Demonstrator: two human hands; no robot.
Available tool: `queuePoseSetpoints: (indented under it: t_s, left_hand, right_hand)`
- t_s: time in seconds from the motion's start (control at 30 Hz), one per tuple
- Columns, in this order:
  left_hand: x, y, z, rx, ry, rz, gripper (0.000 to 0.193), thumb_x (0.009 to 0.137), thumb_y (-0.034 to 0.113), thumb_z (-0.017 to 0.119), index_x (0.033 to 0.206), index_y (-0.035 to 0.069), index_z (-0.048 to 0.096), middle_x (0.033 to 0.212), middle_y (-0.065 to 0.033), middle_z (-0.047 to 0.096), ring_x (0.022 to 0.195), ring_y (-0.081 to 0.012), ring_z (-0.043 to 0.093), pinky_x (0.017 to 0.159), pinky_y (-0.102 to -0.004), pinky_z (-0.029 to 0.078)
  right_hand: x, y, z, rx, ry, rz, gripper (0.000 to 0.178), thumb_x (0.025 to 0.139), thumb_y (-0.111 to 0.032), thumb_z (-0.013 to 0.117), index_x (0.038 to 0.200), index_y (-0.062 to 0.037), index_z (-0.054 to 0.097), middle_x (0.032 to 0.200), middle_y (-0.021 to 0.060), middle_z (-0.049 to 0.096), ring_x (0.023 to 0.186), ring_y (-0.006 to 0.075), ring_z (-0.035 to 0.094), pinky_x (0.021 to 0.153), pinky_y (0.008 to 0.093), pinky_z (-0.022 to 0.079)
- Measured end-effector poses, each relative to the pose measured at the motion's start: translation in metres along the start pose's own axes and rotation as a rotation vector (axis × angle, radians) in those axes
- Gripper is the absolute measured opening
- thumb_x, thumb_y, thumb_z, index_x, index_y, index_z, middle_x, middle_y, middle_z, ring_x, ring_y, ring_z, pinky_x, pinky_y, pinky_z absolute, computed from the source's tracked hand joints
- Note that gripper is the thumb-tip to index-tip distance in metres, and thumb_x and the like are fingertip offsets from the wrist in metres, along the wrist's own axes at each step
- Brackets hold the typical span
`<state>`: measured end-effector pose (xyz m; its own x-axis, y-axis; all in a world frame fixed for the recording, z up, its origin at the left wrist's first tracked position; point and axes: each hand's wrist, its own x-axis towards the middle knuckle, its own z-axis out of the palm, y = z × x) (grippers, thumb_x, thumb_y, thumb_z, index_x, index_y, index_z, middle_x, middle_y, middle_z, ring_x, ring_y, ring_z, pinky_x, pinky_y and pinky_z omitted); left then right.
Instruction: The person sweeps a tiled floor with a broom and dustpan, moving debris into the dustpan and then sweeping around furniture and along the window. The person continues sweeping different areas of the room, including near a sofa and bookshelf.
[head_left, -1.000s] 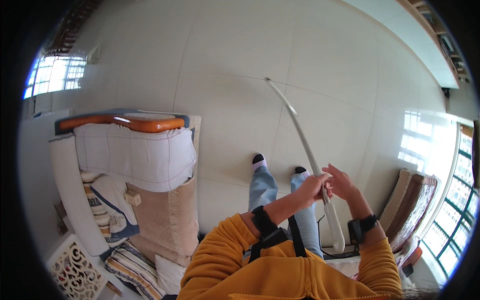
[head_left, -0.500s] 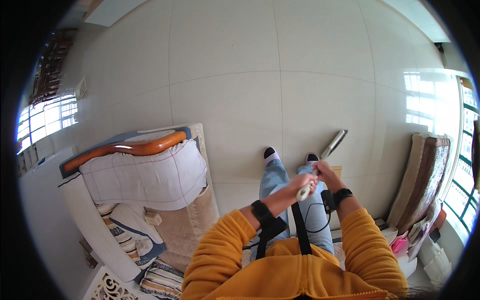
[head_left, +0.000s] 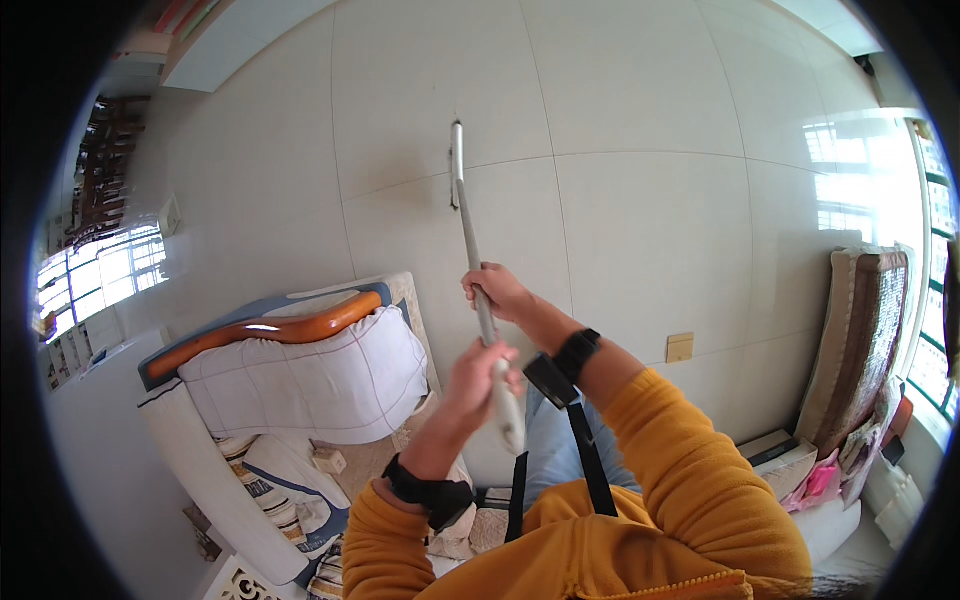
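A long-handled floor mop (head_left: pixel 472 232) with a pale shaft and a narrow, silvery bar-shaped head reaches away from me over the tiled floor (head_left: pixel 640 230). Dark fringe shows along the head's edge. My left hand (head_left: pixel 472 385) is wrapped round the thick white grip near the handle's end, slightly blurred. Farther up the shaft, my right hand (head_left: pixel 497 290) is closed round it. Both wrists wear black bands, and the right one carries a small dark box (head_left: pixel 551 380).
To the left stands a sofa (head_left: pixel 300 385) with a wooden armrest (head_left: pixel 270 325) and a pale cloth cover. A rolled brown mat (head_left: pixel 850 340) leans near the window at right. A small tan floor plate (head_left: pixel 680 347) lies right of my legs.
The mop head has swung from the right near my feet to the far left. Both hands have moved left with the handle, and my right arm now stretches farther forward.
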<state>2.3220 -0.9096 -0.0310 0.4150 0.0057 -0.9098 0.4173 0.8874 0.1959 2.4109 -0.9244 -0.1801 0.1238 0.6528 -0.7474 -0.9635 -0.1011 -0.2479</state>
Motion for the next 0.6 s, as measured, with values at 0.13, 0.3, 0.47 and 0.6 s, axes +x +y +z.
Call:
queuePoseSetpoints:
  t_s: [0.13, 0.3, 0.47, 0.6]
  left_hand:
    - [-0.009, -0.032, 0.024, 0.002, -0.182, -0.112, 0.024, 0.08, 0.017, 0.04, 0.103, 0.013, 0.031, 0.071, -0.0018, 0.039, 0.052, -0.0102, 0.043, 0.046, -0.0263, 0.039]
    - [0.035, -0.058, 0.052, -0.028, -0.423, -0.331, 0.017, 0.081, 0.019, 0.039, 0.094, 0.008, 0.035, 0.071, -0.0005, 0.04, 0.053, -0.0059, 0.042, 0.043, -0.0188, 0.038]
    - [0.129, -0.073, 0.126, -0.281, -0.454, -0.593, 0.013, 0.078, 0.014, 0.045, 0.082, 0.003, 0.04, 0.068, -0.0027, 0.045, 0.05, -0.006, 0.044, 0.038, -0.0138, 0.04]
    - [0.19, -0.052, 0.165, -0.278, -0.359, -0.601, 0.01, 0.075, 0.01, 0.048, 0.08, 0.002, 0.043, 0.065, -0.0041, 0.046, 0.048, -0.0079, 0.045, 0.039, -0.0158, 0.043]
  right_hand:
    - [-0.055, -0.007, -0.023, 0.094, 0.189, -0.097, 0.011, 0.067, -0.001, 0.049, 0.073, -0.0027, 0.04, 0.056, 0.0054, 0.042, 0.046, 0.0145, 0.043, 0.038, 0.0278, 0.037]
    - [-0.115, -0.033, -0.109, 0.149, 0.392, -0.231, 0.008, 0.067, 0.0, 0.05, 0.072, -0.001, 0.043, 0.056, 0.0071, 0.045, 0.048, 0.0155, 0.045, 0.042, 0.0272, 0.039]
    - [-0.126, -0.081, -0.223, 0.146, 0.597, -0.177, 0.008, 0.063, 0.001, 0.049, 0.056, 0.0022, 0.045, 0.052, 0.0106, 0.044, 0.046, 0.0195, 0.044, 0.044, 0.0284, 0.037]
    - [-0.088, -0.12, -0.274, 0.115, 0.663, -0.021, 0.011, 0.06, 0.002, 0.048, 0.053, -0.0038, 0.044, 0.051, 0.0063, 0.04, 0.046, 0.0158, 0.041, 0.042, 0.0267, 0.035]
